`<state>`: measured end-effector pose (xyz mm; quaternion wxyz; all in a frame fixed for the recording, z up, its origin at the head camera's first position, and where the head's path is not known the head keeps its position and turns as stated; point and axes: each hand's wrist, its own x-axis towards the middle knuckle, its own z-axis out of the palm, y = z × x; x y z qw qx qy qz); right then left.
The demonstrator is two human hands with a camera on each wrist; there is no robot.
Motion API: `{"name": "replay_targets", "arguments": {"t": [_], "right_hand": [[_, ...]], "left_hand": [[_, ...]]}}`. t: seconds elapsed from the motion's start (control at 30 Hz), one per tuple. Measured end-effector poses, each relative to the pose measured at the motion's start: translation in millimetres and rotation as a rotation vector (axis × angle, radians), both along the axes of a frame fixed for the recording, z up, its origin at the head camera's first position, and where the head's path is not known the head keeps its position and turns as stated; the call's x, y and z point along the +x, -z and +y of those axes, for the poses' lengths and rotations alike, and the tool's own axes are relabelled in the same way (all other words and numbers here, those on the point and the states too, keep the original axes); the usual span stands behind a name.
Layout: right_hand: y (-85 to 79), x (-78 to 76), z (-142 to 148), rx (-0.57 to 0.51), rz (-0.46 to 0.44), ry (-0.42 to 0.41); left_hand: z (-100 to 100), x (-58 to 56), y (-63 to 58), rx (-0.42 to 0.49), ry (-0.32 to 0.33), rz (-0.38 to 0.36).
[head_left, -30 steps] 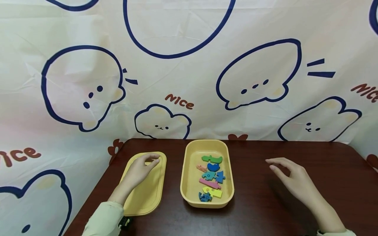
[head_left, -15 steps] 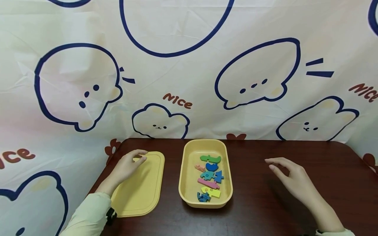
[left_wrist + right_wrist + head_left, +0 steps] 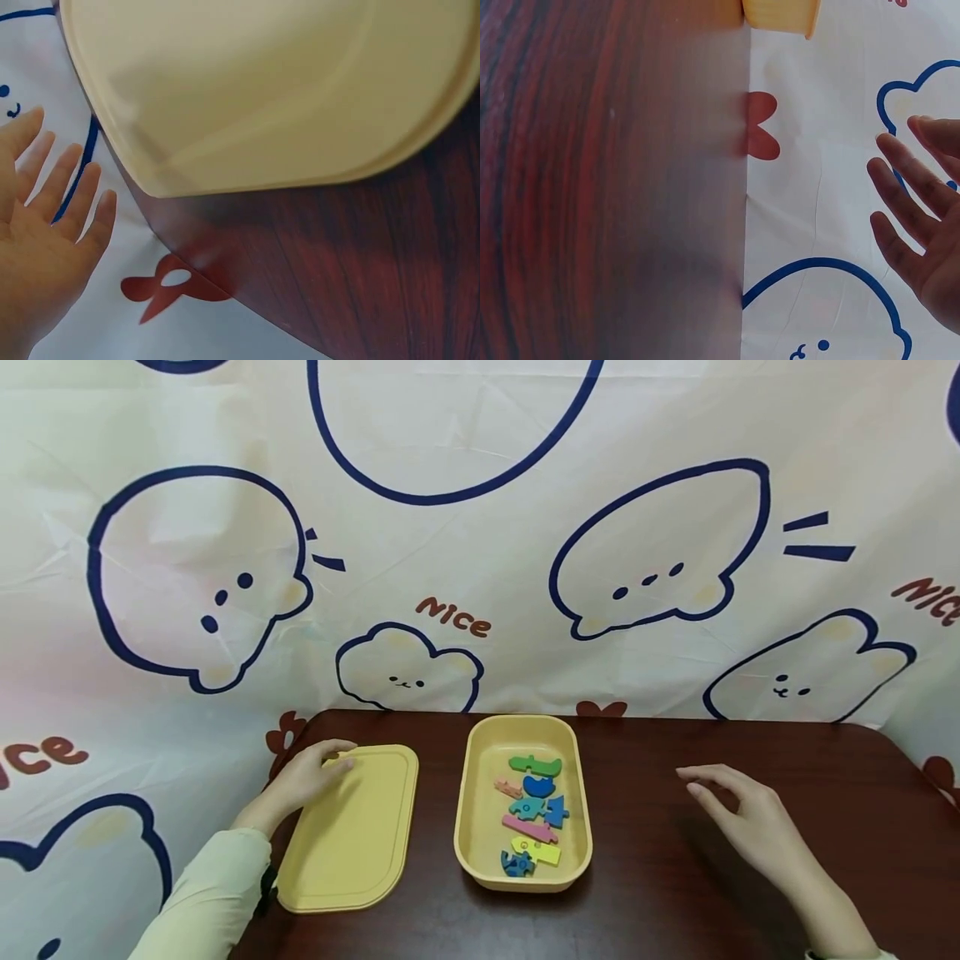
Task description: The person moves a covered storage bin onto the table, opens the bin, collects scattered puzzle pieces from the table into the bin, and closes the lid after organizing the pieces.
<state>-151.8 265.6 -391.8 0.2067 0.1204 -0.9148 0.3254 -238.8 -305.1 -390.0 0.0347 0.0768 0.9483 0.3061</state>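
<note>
My left hand hovers at the far left edge of a flat yellow lid, fingers loosely extended; the left wrist view shows the fingers spread beside the lid with nothing in them. To the lid's right stands a yellow tray holding several colourful puzzle pieces: a green one, a pink one, a yellow one, and blue and teal ones. My right hand is held over the right side of the table, relaxed and holding nothing.
The dark wooden table runs back to a white cartoon-printed cloth, which also covers the left side. In the right wrist view a corner of the yellow tray shows at the top.
My left hand has moved left, from over the middle of the lid to its far left edge. The lid's near end has shifted left too. My right hand has stayed nearly still.
</note>
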Motion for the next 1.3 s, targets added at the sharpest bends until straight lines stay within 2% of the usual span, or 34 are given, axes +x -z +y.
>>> {"name": "replay_targets", "arguments": {"t": [0.17, 0.7, 0.9, 1.07, 1.3], "right_hand": [[1.4, 1.1, 1, 0.002, -0.014, 0.002], [2.5, 1.3, 0, 0.009, 0.017, 0.001], [2.0, -0.6, -1, 0.021, 0.022, -0.003], [1.3, -0.6, -1, 0.037, 0.007, 0.008], [1.8, 0.4, -1, 0.031, -0.005, 0.008]], "left_hand": [[-3, -4.1, 1.5, 0.012, -0.001, -0.011], [-20, -20.2, 9.4, 0.050, -0.008, -0.014], [-23, -22.6, 11.4, 0.065, -0.019, -0.035], [-24, -26.8, 18.1, 0.087, -0.024, -0.056], [-24, -33.1, 21.7, 0.090, -0.014, -0.044]]}}
